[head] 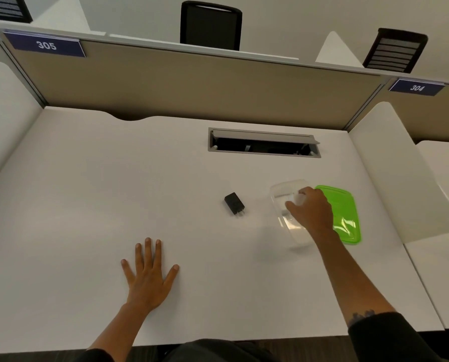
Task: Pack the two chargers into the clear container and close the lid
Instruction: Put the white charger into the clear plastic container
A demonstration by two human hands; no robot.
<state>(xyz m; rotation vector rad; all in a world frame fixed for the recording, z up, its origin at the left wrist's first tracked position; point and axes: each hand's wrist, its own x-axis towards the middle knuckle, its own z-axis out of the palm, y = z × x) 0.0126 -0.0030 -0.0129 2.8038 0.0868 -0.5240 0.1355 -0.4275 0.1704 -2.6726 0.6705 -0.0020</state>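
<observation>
A black charger (234,203) lies on the white desk, prongs pointing toward me and to the right. To its right stands the clear container (280,194), with no lid on it. My right hand (310,210) is over the container, fingers closed on a white charger (297,198) held just inside its rim. The green lid (344,212) lies flat on the desk, touching the container's right side and partly hidden by my hand. My left hand (149,270) rests flat on the desk near the front, fingers spread, holding nothing.
A cable hatch (264,142) is set into the desk behind the objects, its flap raised. Beige partition panels enclose the back, and white dividers (406,173) stand at both sides. Black chairs stand beyond the partition.
</observation>
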